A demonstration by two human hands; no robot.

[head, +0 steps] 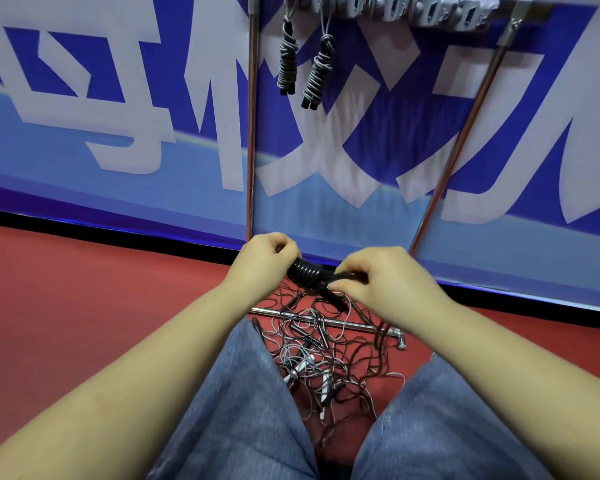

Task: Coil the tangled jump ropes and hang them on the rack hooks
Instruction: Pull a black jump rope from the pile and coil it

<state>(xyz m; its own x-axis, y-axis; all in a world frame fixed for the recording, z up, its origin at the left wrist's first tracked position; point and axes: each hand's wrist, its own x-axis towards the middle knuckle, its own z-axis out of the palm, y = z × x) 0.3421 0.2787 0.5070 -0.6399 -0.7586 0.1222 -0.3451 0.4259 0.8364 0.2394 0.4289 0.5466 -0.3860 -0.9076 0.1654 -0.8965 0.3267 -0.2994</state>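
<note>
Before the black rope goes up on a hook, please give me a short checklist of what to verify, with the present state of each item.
1. Black rope wound into a coil: ok.
2. Left hand grip on the coil: ok.
3. Loose end held by right hand: ok.
4. End tucked and secured: cannot tell.
5. Free hooks on the rack: ok, beside two hung ropes.
6. Rope free of the floor tangle: cannot tell.

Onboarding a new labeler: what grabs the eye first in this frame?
Centre frame, the left hand and right hand hold a black rope coil between them. Below, between the knees, a tangled pile of ropes sprawls on the red floor over a metal bar. At the top, two coiled ropes hang from the rack hooks.
</note>
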